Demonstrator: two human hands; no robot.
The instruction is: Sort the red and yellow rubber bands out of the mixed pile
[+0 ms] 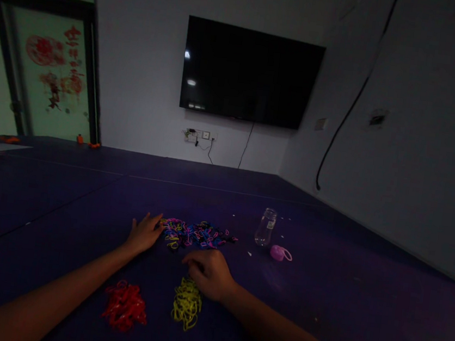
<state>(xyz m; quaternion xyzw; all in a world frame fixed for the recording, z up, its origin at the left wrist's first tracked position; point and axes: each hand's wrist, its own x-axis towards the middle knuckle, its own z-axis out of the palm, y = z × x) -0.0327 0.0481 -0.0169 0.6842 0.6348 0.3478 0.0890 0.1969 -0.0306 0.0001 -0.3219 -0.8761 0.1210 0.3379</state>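
A mixed pile of small rubber bands (199, 234) in blue, pink, yellow and dark colours lies spread on the purple table surface (96, 199). At the pile's left end is my left hand (145, 233), palm down and fingers apart, its fingertips at the outermost bands. My right hand (211, 274) hovers between this pile and a heap of yellow rubber bands (186, 304), with its fingers curled together. Whatever is between those fingertips, if anything, is hidden. A heap of red rubber bands (125, 306) sits left of the yellow ones, below my left forearm.
A clear bottle (265, 228) stands uncapped to the right of the mixed pile. Beside it lies a pink lid (279, 253) with a loop. White scraps (249, 254) dot the surface nearby. A television (250, 74) hangs on the far wall.
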